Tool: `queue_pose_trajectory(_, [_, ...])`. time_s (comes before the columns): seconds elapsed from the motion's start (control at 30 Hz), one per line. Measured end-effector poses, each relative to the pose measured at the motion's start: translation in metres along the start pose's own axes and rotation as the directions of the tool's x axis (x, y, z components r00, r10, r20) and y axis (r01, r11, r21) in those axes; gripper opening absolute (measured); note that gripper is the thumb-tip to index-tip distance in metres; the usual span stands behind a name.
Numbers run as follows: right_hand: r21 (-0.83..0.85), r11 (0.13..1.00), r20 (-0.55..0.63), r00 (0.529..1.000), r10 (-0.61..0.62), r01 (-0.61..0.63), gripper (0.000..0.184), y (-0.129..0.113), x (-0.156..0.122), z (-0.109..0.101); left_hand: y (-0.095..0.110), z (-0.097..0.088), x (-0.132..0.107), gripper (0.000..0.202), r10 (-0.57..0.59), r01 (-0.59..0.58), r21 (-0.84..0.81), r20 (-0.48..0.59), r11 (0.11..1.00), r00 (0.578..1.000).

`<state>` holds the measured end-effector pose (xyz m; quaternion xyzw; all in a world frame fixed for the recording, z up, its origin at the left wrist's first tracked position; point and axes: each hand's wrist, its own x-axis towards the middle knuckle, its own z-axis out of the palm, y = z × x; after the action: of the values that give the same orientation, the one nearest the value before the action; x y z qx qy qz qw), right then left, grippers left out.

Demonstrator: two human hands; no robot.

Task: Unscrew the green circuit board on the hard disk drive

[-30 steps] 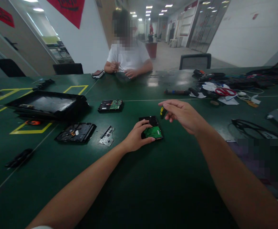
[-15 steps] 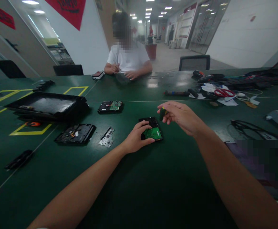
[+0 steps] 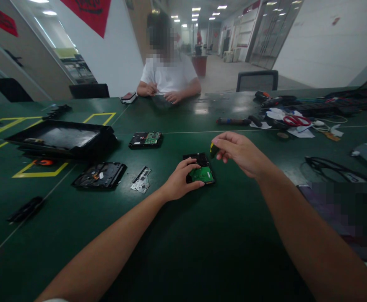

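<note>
Tabletop [image 3: 202,243], left hand [image 3: 180,181] spread on hard drive [image 3: 205,174]; right hand [image 3: 235,150] pinching tool handle [image 3: 213,150]

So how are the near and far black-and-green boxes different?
The near flat black box has bright green on its closer half; the far flat black box has paler green on its right. The left hand touches the near box, not the far box. Both lie flat.

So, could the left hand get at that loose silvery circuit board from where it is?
Probably yes: the silvery circuit board lies to the left of the left hand, with no object seen between them. That hand holds the green-boarded drive, though, so it would likely have to let go first.
</note>
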<state>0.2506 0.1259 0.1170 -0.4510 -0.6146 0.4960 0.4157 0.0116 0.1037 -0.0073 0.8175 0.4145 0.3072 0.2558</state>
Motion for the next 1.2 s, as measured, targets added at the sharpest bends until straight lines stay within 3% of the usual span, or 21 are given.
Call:
queue_pose_trajectory(0.4, [0.098, 0.995, 0.042, 0.999, 0.009, -0.013, 0.022, 0.0004, 0.0007, 0.0013, 0.0051, -0.0004, -0.0002, 0.057, -0.002, 0.002, 0.004, -0.01, 1.0, 1.0])
queue_pose_trajectory(0.77, [0.05, 0.999, -0.028, 1.0, 0.007, -0.006, 0.018, 0.0028, 0.0007, -0.0005, 0.0039, 0.0005, 0.0012, 0.058, -0.022, 0.022, 0.01, 0.009, 1.0, 1.0])
queue_pose_trajectory(0.93, [0.063, 0.998, 0.009, 1.0, -0.023, 0.022, 0.014, 0.0036, 0.0014, -0.0024, 0.0057, 0.0011, 0.0015, 0.056, -0.008, 0.008, 0.014, -0.003, 1.0, 1.0])
queue_pose_trajectory(1.1, [0.126, 0.991, 0.028, 0.999, 0.04, -0.043, 0.018, -0.0008, -0.001, -0.0011, 0.0058, 0.0014, 0.0022, 0.056, -0.011, 0.011, 0.012, 0.005, 1.0, 1.0])
queue_pose_trajectory(1.2, [0.071, 0.997, 0.022, 1.0, 0.018, -0.019, 0.017, -0.0021, -0.0018, -0.0014, 0.005, 0.0016, 0.0022, 0.056, -0.02, 0.02, 0.02, 0.004, 1.0, 1.0])
